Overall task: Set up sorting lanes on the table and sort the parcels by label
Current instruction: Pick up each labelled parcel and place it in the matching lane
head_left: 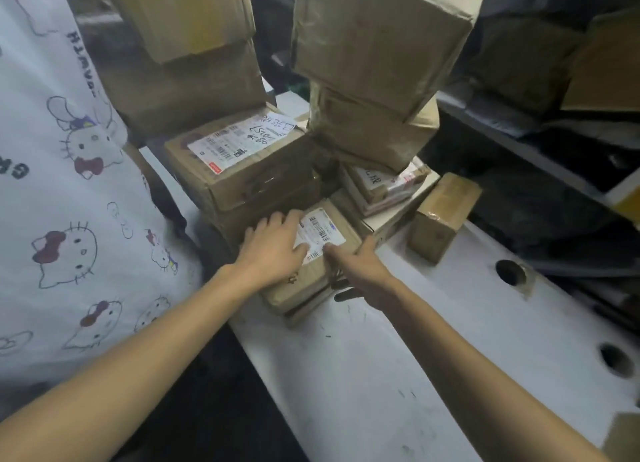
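a: from the left: a person in a printed shirt (69, 184) stands at the table (398, 340), and a big box (239, 171) with a scrawled label sits behind the hands. where is the parcel?

b: centre frame, near the table's left edge. the parcel (313, 274) lies on a flatter packet (304, 311), just in front of the big box, with its label (320, 233) face up.

a: and the hands?

b: apart, one on each side of the label. the left hand (273, 250) lies flat on the lid, fingers spread and loose. the right hand (360, 267) has its thumb on the label's edge and its fingers run down the far side, out of sight. grip or mere touch, i cannot tell.

a: how will it handle?

b: a small taped carton, so likely stiff and light, a one-person lift. the tape may be slick, and the packet beneath could slide along with it.

a: where to take it?

b: by the two long sides, thumbs on top and off the barcode, so the label reads on the way to its lane.

a: further right?

b: a small box (440, 219) stands apart on the table, and a tall stack (374, 81) leans behind it.
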`<state>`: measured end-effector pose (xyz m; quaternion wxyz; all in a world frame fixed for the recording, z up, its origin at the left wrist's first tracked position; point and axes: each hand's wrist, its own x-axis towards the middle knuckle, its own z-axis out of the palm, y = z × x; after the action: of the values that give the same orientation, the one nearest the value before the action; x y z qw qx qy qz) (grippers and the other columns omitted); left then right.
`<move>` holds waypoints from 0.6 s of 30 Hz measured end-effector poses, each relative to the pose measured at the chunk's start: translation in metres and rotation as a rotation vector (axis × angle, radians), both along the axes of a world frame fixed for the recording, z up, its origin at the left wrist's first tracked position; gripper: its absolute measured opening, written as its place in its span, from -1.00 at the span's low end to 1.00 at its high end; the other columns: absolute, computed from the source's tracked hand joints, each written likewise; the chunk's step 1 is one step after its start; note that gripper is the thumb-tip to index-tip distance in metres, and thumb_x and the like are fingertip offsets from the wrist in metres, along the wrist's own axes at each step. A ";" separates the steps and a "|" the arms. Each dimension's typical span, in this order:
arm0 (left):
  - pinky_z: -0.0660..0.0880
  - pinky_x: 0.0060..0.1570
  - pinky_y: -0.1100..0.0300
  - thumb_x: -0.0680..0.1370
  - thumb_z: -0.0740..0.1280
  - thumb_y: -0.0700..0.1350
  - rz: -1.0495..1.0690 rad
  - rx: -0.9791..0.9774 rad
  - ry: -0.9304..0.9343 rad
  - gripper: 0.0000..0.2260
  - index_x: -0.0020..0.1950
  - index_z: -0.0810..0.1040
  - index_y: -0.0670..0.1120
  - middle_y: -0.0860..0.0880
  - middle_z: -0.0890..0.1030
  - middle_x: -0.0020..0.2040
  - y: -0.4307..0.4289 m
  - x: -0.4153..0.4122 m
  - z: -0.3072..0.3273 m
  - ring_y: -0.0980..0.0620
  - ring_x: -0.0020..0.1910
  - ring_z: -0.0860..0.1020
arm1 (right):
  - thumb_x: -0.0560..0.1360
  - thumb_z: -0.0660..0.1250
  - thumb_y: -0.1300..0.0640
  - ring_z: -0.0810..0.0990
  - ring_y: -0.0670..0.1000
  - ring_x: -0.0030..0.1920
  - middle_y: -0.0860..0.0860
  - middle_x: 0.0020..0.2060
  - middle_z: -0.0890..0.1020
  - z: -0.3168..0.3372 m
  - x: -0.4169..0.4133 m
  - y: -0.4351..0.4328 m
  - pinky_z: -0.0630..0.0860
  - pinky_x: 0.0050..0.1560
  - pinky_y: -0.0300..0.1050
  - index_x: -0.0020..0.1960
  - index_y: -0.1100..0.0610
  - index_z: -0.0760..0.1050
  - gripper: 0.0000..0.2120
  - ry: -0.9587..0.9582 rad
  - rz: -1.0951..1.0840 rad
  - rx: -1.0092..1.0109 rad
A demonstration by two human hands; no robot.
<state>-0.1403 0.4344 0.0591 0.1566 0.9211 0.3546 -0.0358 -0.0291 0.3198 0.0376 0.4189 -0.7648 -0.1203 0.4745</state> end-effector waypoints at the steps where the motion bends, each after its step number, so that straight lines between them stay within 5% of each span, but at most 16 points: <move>1: 0.36 0.27 -0.08 0.57 0.24 -0.01 0.005 -0.013 -0.042 -0.51 0.48 0.23 -0.02 -0.16 0.44 0.32 0.002 0.003 0.002 -0.21 0.29 0.41 | 0.59 0.35 -0.03 0.66 0.21 -0.17 0.20 0.20 0.50 0.002 0.000 0.002 0.68 -0.24 0.05 0.29 0.05 0.04 -0.47 0.051 -0.050 0.015; 6: 0.46 0.13 -0.01 0.56 0.27 -0.02 0.012 -0.044 -0.064 -0.62 0.37 0.39 -0.04 -0.10 0.53 0.25 -0.004 0.014 0.008 -0.22 0.21 0.51 | 0.63 0.32 0.10 0.66 0.26 -0.17 0.10 0.03 0.47 0.010 0.000 -0.003 0.68 -0.27 0.13 0.26 0.08 0.09 -0.59 0.158 -0.119 0.040; 10: 0.42 0.04 0.01 0.57 0.27 0.03 0.001 -0.031 -0.080 -0.77 0.17 0.52 -0.01 -0.08 0.62 0.13 -0.005 0.018 0.014 -0.22 0.13 0.55 | 0.64 0.28 0.15 0.65 0.20 -0.21 0.11 0.04 0.50 0.010 0.002 -0.014 0.66 -0.42 0.06 0.29 0.11 0.14 -0.65 0.156 -0.133 0.058; 18: 0.42 0.06 -0.02 0.53 0.31 0.11 0.005 -0.088 -0.169 -0.83 -0.02 0.53 0.03 -0.02 0.63 -0.08 -0.035 0.030 0.020 -0.20 0.03 0.57 | 0.60 0.30 0.18 0.65 0.21 -0.01 0.16 0.18 0.54 0.020 0.017 -0.053 0.67 -0.34 0.09 0.27 0.09 0.20 -0.66 -0.025 -0.191 0.081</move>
<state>-0.1106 0.3996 0.0786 0.2261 0.9122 0.3406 0.0270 -0.0123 0.2670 0.0578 0.4914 -0.7609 -0.0713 0.4177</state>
